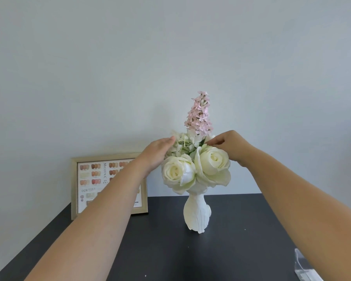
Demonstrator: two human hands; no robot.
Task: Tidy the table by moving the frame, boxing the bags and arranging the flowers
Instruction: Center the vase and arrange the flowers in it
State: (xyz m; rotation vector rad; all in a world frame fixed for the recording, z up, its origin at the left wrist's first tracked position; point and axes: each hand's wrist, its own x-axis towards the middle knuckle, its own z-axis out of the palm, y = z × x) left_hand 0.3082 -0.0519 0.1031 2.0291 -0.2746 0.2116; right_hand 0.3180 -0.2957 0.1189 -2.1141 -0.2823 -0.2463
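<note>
A white vase stands on the dark table and holds two cream roses, pale green blossoms and a tall pink flower spike. My left hand rests flat against the left side of the bouquet, fingers together. My right hand pinches at a stem or leaf just behind the right rose. A gold picture frame with a nail colour chart leans upright against the wall at the back left, partly hidden by my left forearm.
A clear plastic box shows at the lower right corner, cut off by the picture edge and my right arm. The grey wall rises right behind the table. The table's left edge runs diagonally toward the lower left.
</note>
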